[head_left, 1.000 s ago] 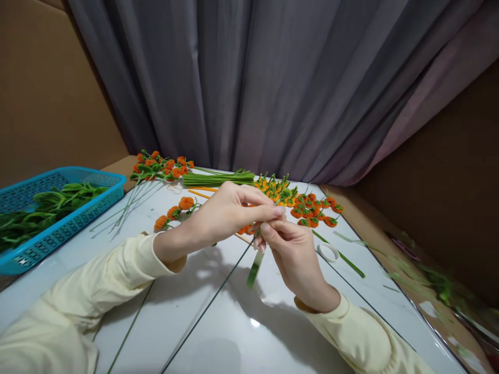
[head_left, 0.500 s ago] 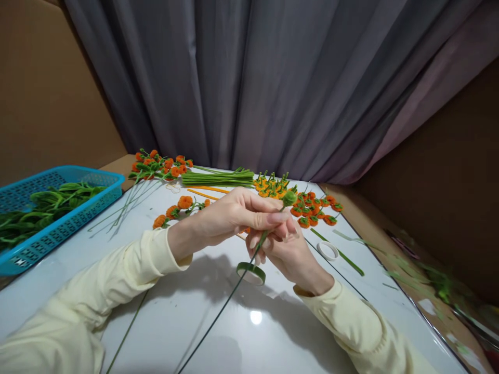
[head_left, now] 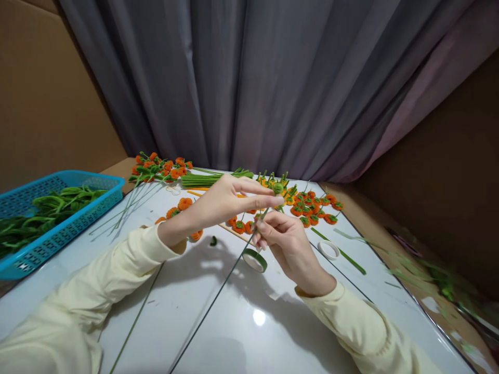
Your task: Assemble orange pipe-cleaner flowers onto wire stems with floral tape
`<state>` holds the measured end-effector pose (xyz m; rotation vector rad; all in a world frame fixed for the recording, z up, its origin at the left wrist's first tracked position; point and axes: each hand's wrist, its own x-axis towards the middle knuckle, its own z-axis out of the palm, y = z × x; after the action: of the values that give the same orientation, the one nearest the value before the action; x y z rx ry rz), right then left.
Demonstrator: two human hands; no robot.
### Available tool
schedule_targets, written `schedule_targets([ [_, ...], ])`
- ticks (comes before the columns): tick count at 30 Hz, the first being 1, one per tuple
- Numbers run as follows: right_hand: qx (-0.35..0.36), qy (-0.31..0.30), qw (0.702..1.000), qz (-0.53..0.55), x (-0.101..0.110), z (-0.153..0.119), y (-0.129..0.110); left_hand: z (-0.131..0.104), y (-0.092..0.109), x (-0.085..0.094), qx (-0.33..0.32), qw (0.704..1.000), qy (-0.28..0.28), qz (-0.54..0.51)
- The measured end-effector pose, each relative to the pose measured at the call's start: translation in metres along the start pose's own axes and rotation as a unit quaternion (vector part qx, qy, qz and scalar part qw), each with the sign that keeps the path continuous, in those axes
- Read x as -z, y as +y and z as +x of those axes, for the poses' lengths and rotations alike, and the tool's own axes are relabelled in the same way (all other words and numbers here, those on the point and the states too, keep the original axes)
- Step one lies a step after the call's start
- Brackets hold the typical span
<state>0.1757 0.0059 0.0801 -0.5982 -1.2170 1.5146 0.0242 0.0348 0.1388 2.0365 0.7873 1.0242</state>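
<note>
A thin dark wire stem [head_left: 218, 294] with a round fuzzy green bud [head_left: 277, 188] at its top slants up between my hands. My left hand [head_left: 224, 202] pinches it just under the bud, thumb and fingers stretched fairly straight. Lower down, my right hand [head_left: 286, 239] has thumb and fingertips closed on the stem. Below that pinch is a roll of green tape [head_left: 262, 261]; whether its strip runs to my fingers I cannot tell. Orange fuzzy pumpkins [head_left: 239, 227] lie behind my hands, partly hidden.
On the left stands a blue basket [head_left: 111, 193] of green leaves [head_left: 62, 202]. Green stems [head_left: 198, 179], orange flower sprigs [head_left: 171, 169] and more orange pumpkins [head_left: 312, 205] lie across the back. A white ring [head_left: 328, 250] and a green strip [head_left: 353, 261] are at right.
My left fingers have straightened and the hand has risen slightly. My right hand has separated from it and sits lower on the stem. The bud has shifted left and up.
</note>
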Motion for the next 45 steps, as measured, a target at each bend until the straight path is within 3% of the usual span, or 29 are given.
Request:
schedule_targets([
  [3, 0.012, 0.02, 0.999, -0.025, 0.001, -0.001, 0.0, -0.015, 0.005, 0.001, 0.041, 0.994, 0.033, 0.097],
  [8, 0.031, 0.037, 0.997, -0.056, 0.003, -0.001, -0.001, -0.041, 0.001, -0.004, 0.105, 0.979, -0.037, 0.174],
  [14, 0.036, 0.045, 0.994, -0.09, 0.003, -0.001, 0.001, -0.039, -0.008, -0.009, 0.186, 0.977, -0.103, 0.004],
  [18, 0.044, 0.047, 0.994, -0.089, 0.002, -0.002, 0.0, -0.036, -0.017, -0.008, 0.162, 0.969, -0.149, -0.109],
  [23, 0.071, 0.048, 0.989, -0.118, -0.002, -0.003, -0.003, -0.037, -0.023, -0.006, 0.148, 0.956, -0.189, -0.169],
  [32, 0.135, 0.033, 0.964, -0.224, 0.006, 0.001, -0.003, -0.039, -0.029, -0.013, 0.13, 0.952, -0.186, -0.206],
  [39, 0.115, 0.036, 0.965, -0.234, 0.01, 0.002, 0.004, -0.036, -0.028, -0.008, 0.141, 0.954, -0.212, -0.159],
  [45, 0.107, 0.018, 0.961, -0.256, 0.012, 0.004, 0.005, -0.032, -0.023, -0.009, 0.153, 0.979, -0.125, -0.055],
])
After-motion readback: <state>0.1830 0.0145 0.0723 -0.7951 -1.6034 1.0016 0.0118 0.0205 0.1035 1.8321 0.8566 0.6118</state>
